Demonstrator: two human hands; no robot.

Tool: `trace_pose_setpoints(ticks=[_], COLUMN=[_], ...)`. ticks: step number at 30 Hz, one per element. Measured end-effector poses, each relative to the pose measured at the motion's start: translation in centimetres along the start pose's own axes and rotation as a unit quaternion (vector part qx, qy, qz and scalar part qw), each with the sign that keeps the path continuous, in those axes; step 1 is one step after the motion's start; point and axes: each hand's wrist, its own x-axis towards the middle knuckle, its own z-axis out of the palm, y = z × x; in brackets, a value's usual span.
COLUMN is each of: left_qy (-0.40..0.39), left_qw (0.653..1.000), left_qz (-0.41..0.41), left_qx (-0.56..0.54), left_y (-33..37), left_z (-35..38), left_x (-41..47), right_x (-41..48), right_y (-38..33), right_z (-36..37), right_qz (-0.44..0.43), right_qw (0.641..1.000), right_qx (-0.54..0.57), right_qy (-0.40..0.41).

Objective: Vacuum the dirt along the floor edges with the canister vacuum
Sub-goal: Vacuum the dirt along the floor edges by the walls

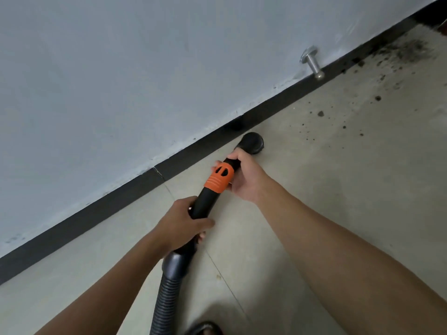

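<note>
One dark rounded toe of footwear point(205, 328) shows at the bottom edge, on the pale beige tiled floor point(314, 189). Just beside it, a grey ribbed flexible vacuum hose point(167, 301) rises from the lower edge into a smooth grey cuff point(175, 264), which joins the black plastic vacuum tube point(203, 204).

The left hand point(186, 221) grips this tube right above the cuff, its fingers point(202, 236) curled under and the thumb lying across the top. Further along, the tube carries a bright orange ribbed collar point(219, 180) with dark slots in it. The right hand point(244, 182) holds the tube just beyond the collar, its fingers point(238, 157) wrapped over the black part. Both forearms are bare.

At the tube's far end sits a round black nozzle head point(252, 141), down at the floor and just beside the black skirting board point(96, 213) that runs slantwise across the view. Whether it touches the skirting cannot be told.

Above the skirting stands a white painted wall point(145, 68), scuffed along its lower edge. A silver metal door stop point(312, 62) sticks out from the wall farther right. Beyond it, dark crumbly dirt point(401, 54) lies scattered on the floor, thickest along the skirting near the far corner and thinning to loose specks toward the nozzle, well apart from it.
</note>
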Motion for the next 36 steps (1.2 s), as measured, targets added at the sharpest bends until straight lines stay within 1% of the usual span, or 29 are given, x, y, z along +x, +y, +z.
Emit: trace_pose_setpoints(ticks=[1,3,5,7,9,10,12,14,15,21,23,26,29,31,32,34,36], left_qy=[0.006,0.076,0.143,0.181,0.192,0.196,0.198,0.189,0.18,0.108,0.105,0.111,0.072,0.035,0.013,-0.037,-0.082], left_qw=[1.0,0.994,0.977,0.959,0.945,0.938,0.923,0.909,0.906,0.919,0.91,0.893,0.896,0.897,0.896,0.887,0.864], left_qz=[-0.001,0.008,0.008,-0.001,-0.012,-0.009,0.004,0.026,0.04,0.115,0.13,0.132,0.109,0.109,0.113,0.128,0.151], left_qx=[0.011,0.08,0.159,0.217,0.265,0.284,0.329,0.371,0.38,0.362,0.379,0.416,0.424,0.428,0.429,0.443,0.473], left_y=[-0.6,-2.5,-4.8,-6.9,-8.1,-8.3,-7.7,-6.1,-4.9,1.9,2.3,0.8,-1.7,-2.8,-2.9,-2.6,-1.6], left_z=[-0.8,-1.9,-2.3,-2.1,-1.7,-1.5,-1.2,-0.6,-0.1,3.3,3.5,2.6,0.5,-0.2,0.0,1.3,3.3], left_x=[-0.5,-1.7,-3.4,-5.4,-6.8,-6.9,-6.2,-4.4,-3.3,3.6,4.0,2.9,1.1,-0.1,-0.6,-1.4,-1.4], right_x=[-0.1,-0.5,-1.0,-1.4,-2.0,-2.2,-2.5,-2.2,-1.9,0.5,1.0,0.4,-1.9,-4.2,-5.5,-8.0,-10.2], right_y=[0.6,2.4,4.9,7.2,9.0,9.6,9.6,8.1,6.7,-2.7,-3.9,-2.9,0.1,2.6,3.8,5.9,7.2], right_z=[0.9,2.5,3.7,4.7,5.6,6.0,6.1,5.2,4.5,-1.8,-3.3,-3.3,-3.1,-4.0,-4.7,-6.4,-8.5], right_qz=[0.01,0.032,0.059,0.094,0.121,0.12,0.093,0.05,0.034,-0.027,-0.039,-0.019,0.015,0.016,0.011,-0.006,-0.03], right_qw=[0.999,0.996,0.99,0.987,0.987,0.99,0.994,0.993,0.992,0.986,0.985,0.99,0.984,0.976,0.972,0.958,0.935], right_qx=[0.028,0.077,0.107,0.11,0.092,0.072,0.031,0.02,0.025,0.026,0.041,0.059,0.148,0.198,0.216,0.256,0.304], right_qy=[-0.019,-0.044,-0.067,-0.076,-0.053,-0.03,0.039,0.102,0.119,0.164,0.162,0.13,0.102,0.09,0.094,0.133,0.183])
